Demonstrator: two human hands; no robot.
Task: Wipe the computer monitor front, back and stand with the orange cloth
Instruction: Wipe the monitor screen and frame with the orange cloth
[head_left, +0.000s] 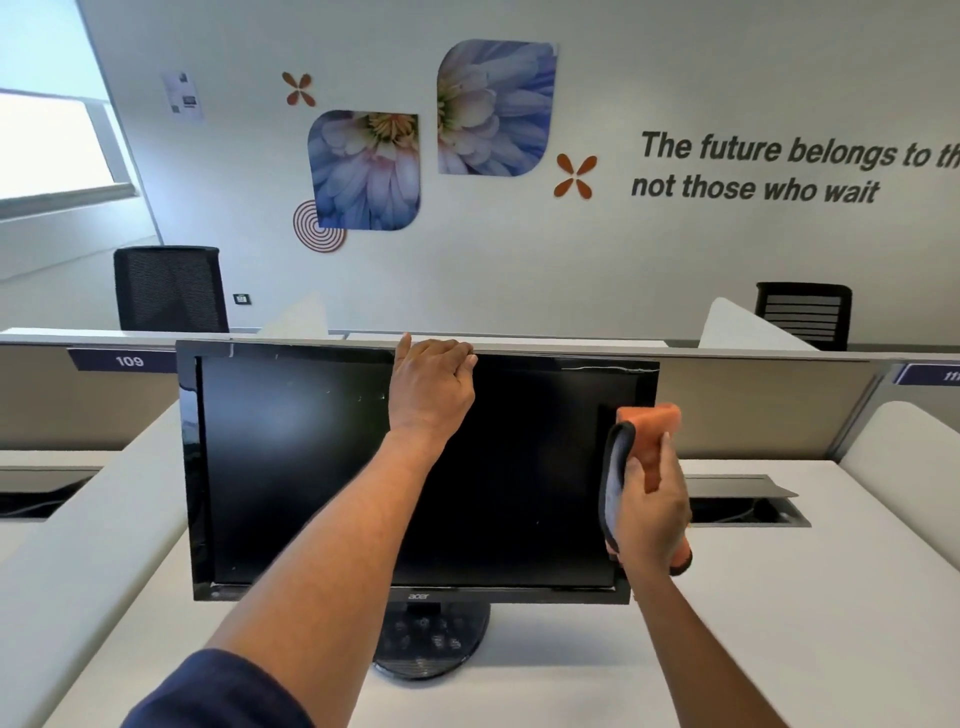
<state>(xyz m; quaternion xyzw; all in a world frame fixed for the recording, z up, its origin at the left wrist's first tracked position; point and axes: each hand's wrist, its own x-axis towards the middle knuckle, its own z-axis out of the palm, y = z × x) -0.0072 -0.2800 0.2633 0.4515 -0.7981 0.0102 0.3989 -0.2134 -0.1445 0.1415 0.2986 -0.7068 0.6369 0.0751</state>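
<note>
Head view: a black Acer monitor (291, 467) stands upright on its round stand (431, 644) on a white bench (779, 597), with its dark screen facing the person. The left hand (428, 387) grips the middle of the monitor's top edge, its fingers (460, 356) curled over onto the back. The right hand (652, 512) holds the orange cloth (649, 423), folded with a grey side showing, its fingers wrapped round the cloth. The cloth sits at the screen's right edge and overlaps the bezel; whether it presses on the glass cannot be told. Behind the monitor runs a low partition with a label reading 109 (129, 360). Two black office chairs (169, 288) stand by the wall. An open cable hatch (743, 499) lies in the bench, right of the monitor.
</note>
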